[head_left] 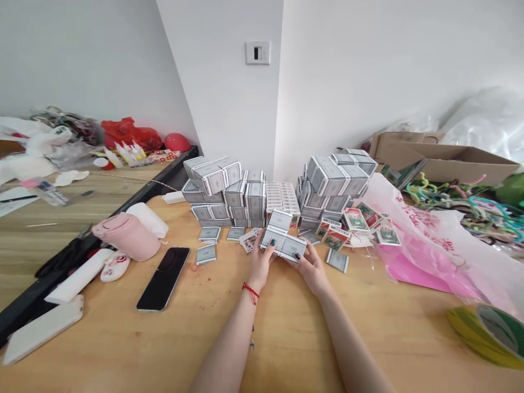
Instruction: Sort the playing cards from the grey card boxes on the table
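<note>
The left hand (pixel 262 263) and right hand (pixel 313 268) clamp their fingers on opposite ends of a card piece (pixel 283 241), presumably steadying its folds, card blocks (pixel 247 203) stacked beyond the fingertips.

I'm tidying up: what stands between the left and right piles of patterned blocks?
In the head view, rows of small printed boxes; the held card piece partly hides them.

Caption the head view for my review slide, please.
Both hands hold joined playing-card blocks over a wooden table, before two stacks of similar blocks.
</note>
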Available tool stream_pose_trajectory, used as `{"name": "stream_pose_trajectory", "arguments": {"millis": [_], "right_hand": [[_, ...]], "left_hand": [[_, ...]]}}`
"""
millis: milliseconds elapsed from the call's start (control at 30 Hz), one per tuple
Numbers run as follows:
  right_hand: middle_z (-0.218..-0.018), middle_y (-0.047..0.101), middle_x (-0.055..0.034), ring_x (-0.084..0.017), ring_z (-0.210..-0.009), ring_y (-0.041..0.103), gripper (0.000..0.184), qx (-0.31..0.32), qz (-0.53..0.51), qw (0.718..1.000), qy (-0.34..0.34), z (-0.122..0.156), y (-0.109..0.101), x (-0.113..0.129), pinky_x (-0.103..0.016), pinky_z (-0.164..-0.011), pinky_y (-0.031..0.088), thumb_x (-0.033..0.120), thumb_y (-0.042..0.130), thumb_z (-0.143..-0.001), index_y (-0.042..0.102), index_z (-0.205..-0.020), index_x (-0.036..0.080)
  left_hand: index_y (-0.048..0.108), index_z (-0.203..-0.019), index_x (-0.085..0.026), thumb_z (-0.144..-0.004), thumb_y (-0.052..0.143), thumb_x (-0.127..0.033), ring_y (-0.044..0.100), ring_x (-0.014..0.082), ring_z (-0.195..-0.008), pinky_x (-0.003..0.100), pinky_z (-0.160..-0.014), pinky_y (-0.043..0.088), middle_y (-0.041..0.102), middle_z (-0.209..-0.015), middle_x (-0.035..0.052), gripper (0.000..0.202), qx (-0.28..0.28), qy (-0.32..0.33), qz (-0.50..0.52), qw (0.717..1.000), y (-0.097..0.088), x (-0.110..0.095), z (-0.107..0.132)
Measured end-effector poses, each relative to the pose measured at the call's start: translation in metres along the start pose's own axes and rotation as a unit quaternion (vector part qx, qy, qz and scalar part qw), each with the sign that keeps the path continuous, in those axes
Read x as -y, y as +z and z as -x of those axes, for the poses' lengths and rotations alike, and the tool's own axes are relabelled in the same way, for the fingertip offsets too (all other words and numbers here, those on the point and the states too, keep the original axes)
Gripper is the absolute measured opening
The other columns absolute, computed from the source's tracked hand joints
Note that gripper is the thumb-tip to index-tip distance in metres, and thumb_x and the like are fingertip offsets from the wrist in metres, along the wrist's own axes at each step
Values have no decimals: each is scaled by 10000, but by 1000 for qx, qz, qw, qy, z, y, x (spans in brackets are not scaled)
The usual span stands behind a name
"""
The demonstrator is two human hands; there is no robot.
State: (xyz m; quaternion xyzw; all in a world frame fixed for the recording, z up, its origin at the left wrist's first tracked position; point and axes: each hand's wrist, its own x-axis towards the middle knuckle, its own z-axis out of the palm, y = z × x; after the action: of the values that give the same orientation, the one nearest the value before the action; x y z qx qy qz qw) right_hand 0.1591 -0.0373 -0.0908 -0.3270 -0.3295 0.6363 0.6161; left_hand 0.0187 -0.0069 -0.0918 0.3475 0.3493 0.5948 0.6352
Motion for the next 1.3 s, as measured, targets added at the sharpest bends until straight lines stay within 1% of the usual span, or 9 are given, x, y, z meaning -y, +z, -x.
{"name": "stream_pose_trajectory", "arguments": {"millis": [133,267,467,633,867,1000,1100,1200,1300], "right_hand": [[-1129,579,-26,-215,-989,565,593,0,25,1000,-4,2,0,0,-412,-851,455,317,677,-679,411,-1209,344],[-1130,576,-20,-210,-965,576,646,0,16,1000,2,-2,-1,-5,-393,-828,468,346,692,-648,397,-1223,359],[-1097,587,-13,-203,-989,562,562,-76,32,996,-27,-8,-8,-8,-328,-800,470,425,653,-661,482,-1183,312],[-1016,622,-31,-208,-906,583,552,-105,37,994,-25,-9,-12,-7,-318,-751,469,372,698,-617,542,-1134,262],[-954,626,-23,-170,-779,582,424,-98,27,994,-28,-7,-12,-5,-268,-656,455,299,717,-588,608,-993,237],[-959,625,-20,-177,-785,577,418,-102,27,994,-26,-8,-15,-6,-276,-659,451,282,727,-559,617,-960,243],[-970,625,-23,-188,-804,577,420,-98,29,995,-18,-8,-14,-7,-286,-666,452,304,722,-564,611,-966,249],[-1034,613,-32,-208,-868,576,434,-53,42,998,3,-6,-10,-7,-303,-700,456,338,709,-591,596,-1000,249],[-1034,622,-47,-232,-919,574,440,2,85,996,29,-5,-5,-8,-325,-752,455,355,713,-598,598,-1002,222]], "left_hand": [[398,-1249,-310,-698,636,-306,490,216,-1118,334,-888,444,493,-1258,47,601,-10,-16,4,1000,0,0,0],[409,-1240,-324,-694,635,-262,467,204,-1145,328,-912,421,490,-1262,24,594,5,-6,34,999,-1,0,-1],[489,-1185,-269,-632,653,-148,499,195,-1097,325,-927,390,580,-1132,29,590,36,-22,80,996,-6,5,-2],[558,-1098,-250,-613,646,-114,555,170,-984,302,-877,405,623,-1025,21,511,51,-29,92,994,-8,6,-2],[585,-1044,-244,-564,648,-80,580,150,-873,285,-816,422,638,-967,13,511,53,-35,106,992,-10,4,-3],[591,-1027,-237,-540,653,-64,582,152,-864,281,-802,428,642,-944,13,521,43,-37,113,992,-9,3,-3],[568,-1065,-236,-559,652,-88,578,160,-894,290,-813,430,635,-973,20,534,32,-29,113,993,-7,0,-2],[560,-1061,-222,-621,642,-161,575,172,-927,312,-827,435,631,-993,31,452,26,-21,106,994,-5,-1,-2],[572,-1018,-182,-649,648,-221,573,197,-952,345,-845,435,637,-976,55,379,46,-27,80,995,-2,0,-1]]}}
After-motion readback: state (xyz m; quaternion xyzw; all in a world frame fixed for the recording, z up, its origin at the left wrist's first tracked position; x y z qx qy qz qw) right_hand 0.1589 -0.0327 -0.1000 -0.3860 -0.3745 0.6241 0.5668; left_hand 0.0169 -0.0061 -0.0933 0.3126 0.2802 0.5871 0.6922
